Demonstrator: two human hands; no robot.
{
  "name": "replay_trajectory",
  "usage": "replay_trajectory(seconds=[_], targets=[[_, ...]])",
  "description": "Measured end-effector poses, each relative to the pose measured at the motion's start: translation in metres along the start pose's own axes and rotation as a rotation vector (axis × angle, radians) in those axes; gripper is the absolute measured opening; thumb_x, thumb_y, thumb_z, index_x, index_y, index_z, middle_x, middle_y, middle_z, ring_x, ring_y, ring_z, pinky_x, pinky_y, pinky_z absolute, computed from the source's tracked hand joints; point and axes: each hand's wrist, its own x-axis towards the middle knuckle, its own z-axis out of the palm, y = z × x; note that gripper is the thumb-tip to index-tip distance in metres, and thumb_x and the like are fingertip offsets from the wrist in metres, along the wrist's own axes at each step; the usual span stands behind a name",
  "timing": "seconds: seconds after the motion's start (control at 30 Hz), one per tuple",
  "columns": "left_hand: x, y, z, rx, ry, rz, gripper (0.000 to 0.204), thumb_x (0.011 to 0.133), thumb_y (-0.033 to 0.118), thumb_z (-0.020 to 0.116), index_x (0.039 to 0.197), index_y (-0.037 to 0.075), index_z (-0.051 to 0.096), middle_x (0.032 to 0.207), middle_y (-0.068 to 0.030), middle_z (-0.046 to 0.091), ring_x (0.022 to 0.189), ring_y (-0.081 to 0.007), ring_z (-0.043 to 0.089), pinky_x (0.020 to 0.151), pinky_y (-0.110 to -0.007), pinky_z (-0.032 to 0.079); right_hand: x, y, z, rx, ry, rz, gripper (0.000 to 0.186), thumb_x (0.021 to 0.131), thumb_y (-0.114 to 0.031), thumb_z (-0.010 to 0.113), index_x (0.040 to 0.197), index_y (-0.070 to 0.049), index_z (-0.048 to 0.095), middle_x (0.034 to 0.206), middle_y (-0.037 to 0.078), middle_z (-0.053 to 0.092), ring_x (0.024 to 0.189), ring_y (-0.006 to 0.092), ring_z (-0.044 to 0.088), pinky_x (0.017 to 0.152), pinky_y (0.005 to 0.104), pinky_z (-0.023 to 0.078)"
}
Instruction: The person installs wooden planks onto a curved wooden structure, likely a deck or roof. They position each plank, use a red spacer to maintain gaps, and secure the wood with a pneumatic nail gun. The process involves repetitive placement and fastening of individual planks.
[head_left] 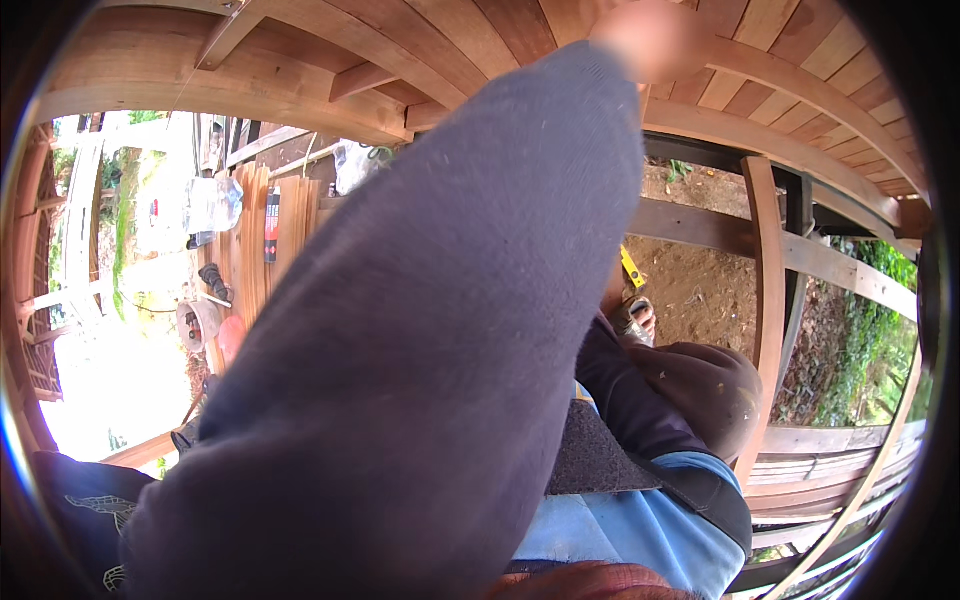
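A dark grey sleeve crosses the picture from the lower left, and my left hand (655, 40) is raised at its end against the wooden boards (765, 60) overhead. Blur hides its fingers, so I cannot tell whether it holds anything. My other arm, in a dark sleeve (625, 395), reaches forward beside my bent knee (705, 390). Only a sliver of my right hand (612, 288) shows behind the left sleeve; its fingers are hidden. Next to it is a narrow yellow tool (632, 268) with dark marks. Whether the hand grips this tool, I cannot tell.
Wooden joists (390, 50) run close overhead. A wooden post (768, 300) stands at the right, beside bare soil (705, 290). Stacked planks (252, 225), clear plastic bags, a power tool (215, 282) and a whitish bucket (197, 325) are at the left.
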Motion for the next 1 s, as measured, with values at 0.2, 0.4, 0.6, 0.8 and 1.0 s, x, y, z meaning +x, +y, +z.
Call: replay_trajectory(seconds=[0.2,0.4,0.6,0.8,1.0], targets=[[-0.02,-0.049,-0.09,-0.111,-0.423,0.437,0.034,0.104,0.031,0.049,0.118,0.016,0.077,0.128,-0.0057,0.07,0.139,-0.0253,0.047,0.124,-0.046,0.022,0.024,0.047,0.0,-0.222,0.027,-0.216,0.049,0.107,-0.042,0.044,0.088,-0.002,0.068,0.073,0.017,0.066,0.066,0.0336,0.065,0.066,0.0456,0.052],[-0.057,-0.049,-0.099,0.054,-0.42,0.333,0.049,0.093,0.013,0.062,0.142,0.016,0.053,0.156,0.0014,0.039,0.148,-0.0172,0.031,0.114,-0.035,0.041,0.041,0.043,0.012,-0.187,0.104,-0.264,0.034,0.097,-0.032,0.053,0.094,-0.001,0.067,0.079,0.019,0.065,0.074,0.0352,0.063,0.069,0.0445,0.051],[-0.115,-0.087,-0.04,0.552,-0.313,0.588,0.069,0.095,0.007,0.054,0.158,0.009,0.025,0.168,0.0019,0.015,0.154,-0.0146,0.018,0.12,-0.028,0.035,0.018,0.002,-0.016,-0.081,-0.031,-0.204,0.041,0.083,-0.009,0.06,0.121,0.004,0.061,0.104,0.027,0.068,0.103,0.0458,0.064,0.087,0.0466,0.053],[-0.154,-0.031,0.063,0.401,-0.125,0.369,0.071,0.096,0.005,0.052,0.161,0.015,0.026,0.163,0.0045,0.034,0.117,-0.0146,0.049,0.086,-0.029,0.052,0.019,0.021,-0.016,-0.085,0.142,-0.358,0.043,0.092,-0.04,0.06,0.102,0.001,0.065,0.084,0.016,0.062,0.08,0.03,0.061,0.072,0.0399,0.048],[-0.204,-0.069,0.087,0.236,-0.136,0.17,0.073,0.095,0.006,0.05,0.161,0.03,0.03,0.159,0.0128,0.041,0.069,-0.0069,0.065,0.052,-0.025,0.051,0.018,0.017,0.012,-0.089,0.147,-0.418,0.05,0.096,-0.052,0.061,0.086,-0.004,0.067,0.071,0.008,0.059,0.068,0.0192,0.058,0.061,0.0354,0.045]])
